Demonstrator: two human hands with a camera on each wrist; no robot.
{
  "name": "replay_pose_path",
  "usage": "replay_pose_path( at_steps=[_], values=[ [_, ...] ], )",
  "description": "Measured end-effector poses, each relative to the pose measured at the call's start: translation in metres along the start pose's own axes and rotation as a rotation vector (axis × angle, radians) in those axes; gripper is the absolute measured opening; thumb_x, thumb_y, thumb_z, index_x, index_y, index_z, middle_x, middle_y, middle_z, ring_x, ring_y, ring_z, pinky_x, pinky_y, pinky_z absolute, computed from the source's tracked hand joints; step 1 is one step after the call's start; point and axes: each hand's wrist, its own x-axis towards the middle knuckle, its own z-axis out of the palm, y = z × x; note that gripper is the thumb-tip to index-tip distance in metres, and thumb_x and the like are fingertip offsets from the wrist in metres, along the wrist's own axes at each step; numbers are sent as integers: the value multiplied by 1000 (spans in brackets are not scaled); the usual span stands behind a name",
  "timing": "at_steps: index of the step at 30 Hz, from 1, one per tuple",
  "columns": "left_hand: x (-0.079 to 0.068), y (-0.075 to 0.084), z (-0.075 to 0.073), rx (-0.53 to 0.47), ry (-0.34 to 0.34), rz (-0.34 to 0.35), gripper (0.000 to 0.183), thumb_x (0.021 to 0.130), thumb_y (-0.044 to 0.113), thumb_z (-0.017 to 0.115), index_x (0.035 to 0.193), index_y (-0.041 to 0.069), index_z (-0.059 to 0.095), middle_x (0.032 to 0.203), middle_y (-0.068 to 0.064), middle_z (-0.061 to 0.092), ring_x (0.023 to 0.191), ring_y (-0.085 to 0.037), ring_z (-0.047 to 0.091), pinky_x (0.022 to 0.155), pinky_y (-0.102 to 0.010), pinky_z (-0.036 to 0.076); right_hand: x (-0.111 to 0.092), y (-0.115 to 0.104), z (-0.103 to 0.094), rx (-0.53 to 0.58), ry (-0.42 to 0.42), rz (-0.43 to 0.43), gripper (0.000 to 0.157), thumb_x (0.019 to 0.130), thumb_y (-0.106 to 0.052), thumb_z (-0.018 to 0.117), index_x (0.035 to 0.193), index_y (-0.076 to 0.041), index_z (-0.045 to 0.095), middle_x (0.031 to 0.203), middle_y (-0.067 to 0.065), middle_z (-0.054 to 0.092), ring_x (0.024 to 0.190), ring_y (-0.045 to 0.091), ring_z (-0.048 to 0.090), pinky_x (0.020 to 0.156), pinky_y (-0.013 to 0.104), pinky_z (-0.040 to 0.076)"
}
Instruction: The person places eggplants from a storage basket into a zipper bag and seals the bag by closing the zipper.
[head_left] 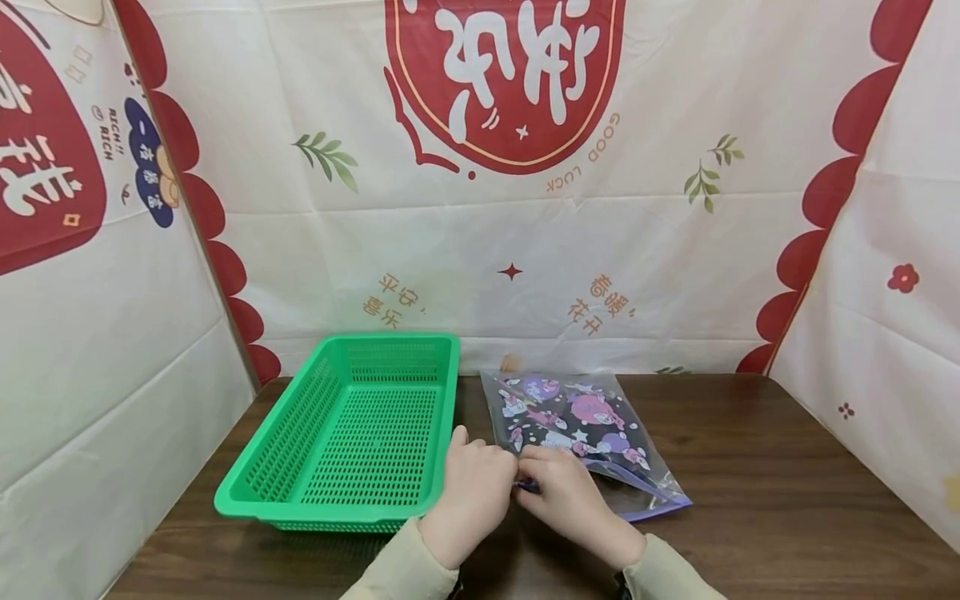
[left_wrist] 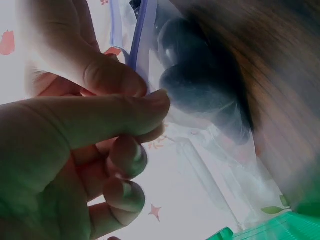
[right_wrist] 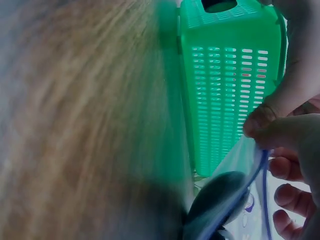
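Observation:
A clear zip bag with a cartoon print and a purple zip edge lies on the table, and dark rounded things show inside it. My left hand and right hand meet at the near left end of its zip edge. In the left wrist view, the left thumb and fingers pinch that end. The right wrist view shows the right hand's thumb gripping the purple edge beside the left hand. Toward the right, the two edges of the bag's mouth stand apart. What the dark things are, I cannot tell.
A green plastic basket with slotted sides stands left of the bag, close to my left hand. The dark wooden table stretches off to the right. White printed cloth hangs behind and at both sides.

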Motion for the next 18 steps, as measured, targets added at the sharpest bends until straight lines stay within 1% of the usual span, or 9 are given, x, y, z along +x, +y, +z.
replay_pose_path(
  at_steps=[4,8,10,13,16,18],
  values=[
    [0,0,0,-15,-35,-9,18,75,32,79,63,26,67,58,6,57,54,-14,48,73,-41,30,1,1,-2,-74,-18,-65,26,65,-14,80,67,-21,55,72,-14,46,62,4,41,62,27,30],
    [1,0,-1,-6,-36,-17,21,74,33,79,62,25,65,57,6,56,54,-14,47,73,-41,29,3,1,-4,-147,-28,-102,24,64,-15,79,67,-20,55,71,-13,47,60,5,43,63,28,30],
    [2,0,-1,4,-40,-13,21,75,34,79,62,24,65,58,6,55,55,-14,46,73,-41,28,4,1,-6,-165,-40,-90,24,64,-15,77,66,-20,54,70,-13,46,58,5,43,63,29,30],
    [1,1,-4,31,-39,4,20,78,35,77,66,24,66,60,5,56,59,-15,46,73,-39,29,5,-2,-9,-162,-64,-28,24,65,-16,77,65,-21,54,69,-14,44,59,5,43,63,29,31],
    [0,1,-5,54,15,36,19,78,38,77,70,23,67,65,5,57,64,-16,49,71,-36,32,4,-4,-8,-149,-61,31,24,65,-16,78,65,-21,55,69,-14,45,61,6,45,62,30,34],
    [-1,2,-4,63,59,50,20,77,39,77,73,21,68,67,4,56,66,-16,50,69,-34,34,3,-4,-6,-148,-38,41,23,63,-14,78,64,-20,55,70,-13,45,63,8,47,62,31,37]
  ],
)
